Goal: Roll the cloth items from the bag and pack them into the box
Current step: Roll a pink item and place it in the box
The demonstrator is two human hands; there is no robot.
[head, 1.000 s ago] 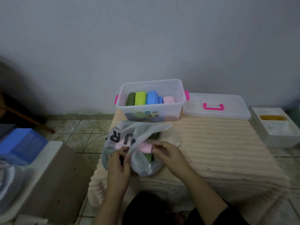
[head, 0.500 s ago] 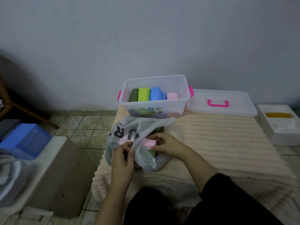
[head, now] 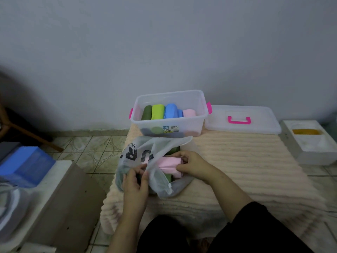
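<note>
Setting: pale wall behind, tiled floor at left, and a ribbed peach cover over the table (head: 237, 161) that carries everything.
Change: compared with a second back, the pink cloth (head: 168, 164) shows far more of itself at the mouth of the bag (head: 138, 152); it was mostly tucked inside then, and now lies half drawn out.
Meaning: likely the next item is being taken out for rolling; packing is well begun but not finished.
Pink cloth: soft, folded into loose layers, resting on a dark green piece (head: 167, 177) inside the bag.
Right hand (head: 191, 164): fingers curled round the pink cloth's near end, gripping it.
Left hand (head: 135, 181): pinches the translucent bag's edge, holding the opening apart.
Bag: grey-white plastic with dark lettering, lying just in front of the box.
Box (head: 169, 125): clear, pink latches, holding a row of rolls in dark green, lime, blue and pink.
Lid (head: 240, 119): off, lying just right of the box.
</note>
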